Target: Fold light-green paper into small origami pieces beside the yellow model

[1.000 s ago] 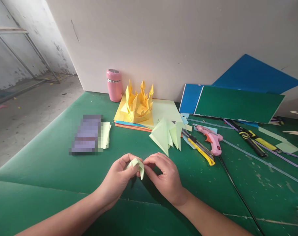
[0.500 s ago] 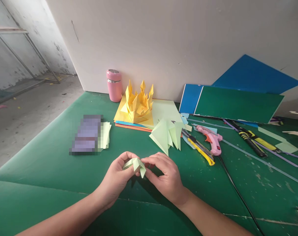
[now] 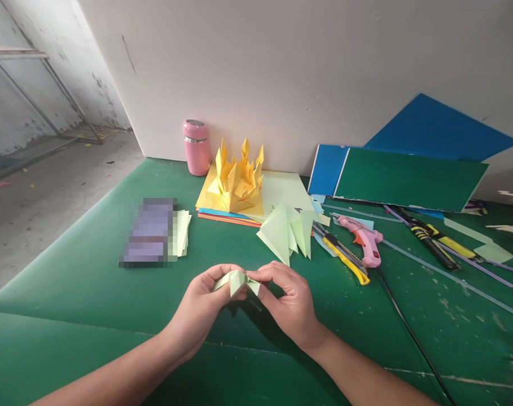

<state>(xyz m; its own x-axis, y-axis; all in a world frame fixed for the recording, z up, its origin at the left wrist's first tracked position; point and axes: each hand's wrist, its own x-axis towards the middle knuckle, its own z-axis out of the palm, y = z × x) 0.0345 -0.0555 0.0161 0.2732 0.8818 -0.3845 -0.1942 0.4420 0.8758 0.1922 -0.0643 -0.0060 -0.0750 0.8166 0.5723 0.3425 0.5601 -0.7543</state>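
Note:
Both of my hands hold one small folded piece of light green paper (image 3: 236, 280) just above the green table cover (image 3: 91, 282). My left hand (image 3: 201, 307) pinches its left side with thumb and fingers closed. My right hand (image 3: 288, 304) pinches the right flap, fingers curled. Beyond them lies a fan of light green folded triangles (image 3: 286, 231). Further back a yellow folded paper crown (image 3: 237, 177) sits on a stack of coloured sheets (image 3: 239, 214).
A pink flask (image 3: 196, 146) stands by the wall. A yellow utility knife (image 3: 345, 258), a pink glue gun (image 3: 363, 239) with a black cord (image 3: 408, 332) and a black-yellow tool (image 3: 432, 239) lie right. Blue and green boards (image 3: 408, 175) lean on the wall. Light green slips (image 3: 180, 231) lie left.
The folded green paper has been turned and opened a little between my fingers; its lower flap moved from pointing down to pointing right. Both hands stayed in place.

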